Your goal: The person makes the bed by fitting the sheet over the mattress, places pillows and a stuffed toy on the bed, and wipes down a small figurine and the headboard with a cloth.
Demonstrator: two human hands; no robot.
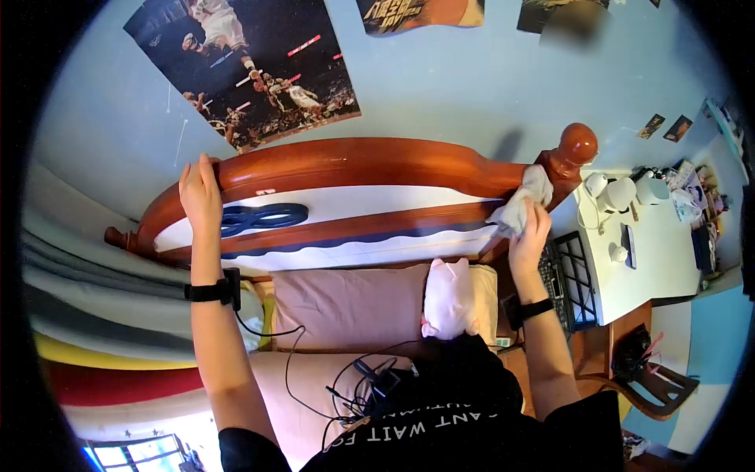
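Note:
A reddish-brown wooden headboard (354, 161) with white panels and a dark blue looped ornament (271, 218) spans the middle of the view. At its left part, my left hand (202, 193) rests over the top rail, fingers wrapped round the edge. Near the right post with its round knob (578, 144), my right hand (529, 236) holds a pale grey cloth (525, 200) against the wood. Fingers and thumb pinch the cloth's lower part. Both wrists wear black straps.
Below lie a mauve pillow (350, 308), a pink plush pillow (450, 299) and tangled black cables (370, 389). Grey curtains (102, 275) hang at left. A white desk (653, 271) with cups and small items, a black crate (572, 279) and a wooden chair (668, 393) are at right.

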